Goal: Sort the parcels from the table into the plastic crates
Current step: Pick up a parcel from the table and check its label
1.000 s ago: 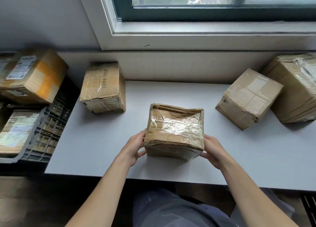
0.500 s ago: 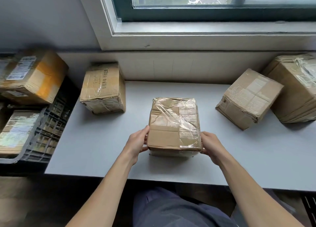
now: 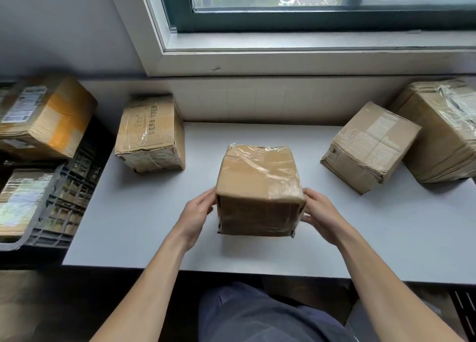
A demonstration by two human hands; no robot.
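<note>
Your left hand (image 3: 197,214) and right hand (image 3: 320,216) clasp the taped parcel (image 3: 258,187) by its 2 side faces, at the near middle of the table (image 3: 144,225). It looks roughly cubic. The black plastic crate (image 3: 69,187) lies off the table's left end, so your left hand leads. No label shows on it; the far-left parcel (image 3: 152,133) carries Chinese print, too small to read

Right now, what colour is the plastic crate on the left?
The crate is dark grey; the head view shows it.
</note>
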